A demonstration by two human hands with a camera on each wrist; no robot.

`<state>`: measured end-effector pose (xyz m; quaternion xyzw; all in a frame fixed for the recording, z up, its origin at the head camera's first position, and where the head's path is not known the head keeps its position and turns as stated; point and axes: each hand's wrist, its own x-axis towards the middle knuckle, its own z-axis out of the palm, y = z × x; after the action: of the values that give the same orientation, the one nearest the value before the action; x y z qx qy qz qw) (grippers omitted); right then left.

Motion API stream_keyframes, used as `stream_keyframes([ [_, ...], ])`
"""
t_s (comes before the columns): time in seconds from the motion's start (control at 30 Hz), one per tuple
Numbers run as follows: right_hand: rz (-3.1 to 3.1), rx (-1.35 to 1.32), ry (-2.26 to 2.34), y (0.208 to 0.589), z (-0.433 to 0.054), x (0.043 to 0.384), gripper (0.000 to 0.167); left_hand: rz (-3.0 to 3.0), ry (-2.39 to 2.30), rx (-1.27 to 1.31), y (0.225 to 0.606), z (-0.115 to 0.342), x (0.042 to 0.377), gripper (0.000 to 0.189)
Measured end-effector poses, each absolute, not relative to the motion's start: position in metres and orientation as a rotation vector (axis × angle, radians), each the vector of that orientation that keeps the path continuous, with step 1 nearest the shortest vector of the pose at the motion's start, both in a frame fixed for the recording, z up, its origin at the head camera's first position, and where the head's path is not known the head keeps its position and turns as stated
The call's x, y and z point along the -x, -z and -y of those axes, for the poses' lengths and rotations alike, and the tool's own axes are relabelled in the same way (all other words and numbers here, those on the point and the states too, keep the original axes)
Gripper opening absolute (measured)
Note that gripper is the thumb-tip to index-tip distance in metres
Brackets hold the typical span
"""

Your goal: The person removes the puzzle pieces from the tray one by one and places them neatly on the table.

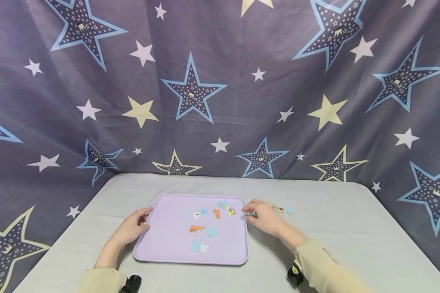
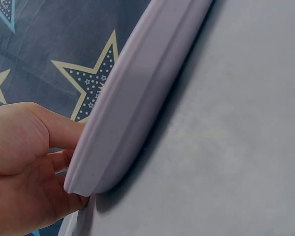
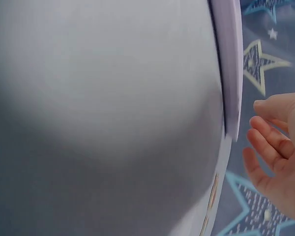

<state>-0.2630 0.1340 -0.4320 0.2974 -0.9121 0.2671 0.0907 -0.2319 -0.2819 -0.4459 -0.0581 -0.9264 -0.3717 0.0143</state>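
Observation:
A light purple tray (image 1: 168,228) lies on the table with several small flat picture pieces on it, apparently puzzle pieces. Among them are an orange piece (image 1: 196,229), a light blue piece (image 1: 212,232) and a joined blue-and-white pair (image 1: 199,246). My left hand (image 1: 130,228) grips the tray's left edge; the left wrist view shows the thumb at the rim (image 2: 123,103). Just beyond the right edge hovers my right hand (image 1: 265,217), fingers loosely bent and holding nothing. In the right wrist view it stands apart from the tray wall (image 3: 231,69).
To the right of the tray, partly behind my right hand, more colourful pieces (image 1: 287,210) lie on the pale table (image 1: 333,244). A dark curtain with stars (image 1: 234,122) hangs along the table's back edge and sides.

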Motion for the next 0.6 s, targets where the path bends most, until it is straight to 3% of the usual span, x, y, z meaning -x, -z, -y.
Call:
stream_keyframes([
  [0.6,2.729,-1.094,-0.859,0.433,-0.076,0.232,0.021,2.877,1.173,0.183,0.446,0.282,0.232,0.052],
])
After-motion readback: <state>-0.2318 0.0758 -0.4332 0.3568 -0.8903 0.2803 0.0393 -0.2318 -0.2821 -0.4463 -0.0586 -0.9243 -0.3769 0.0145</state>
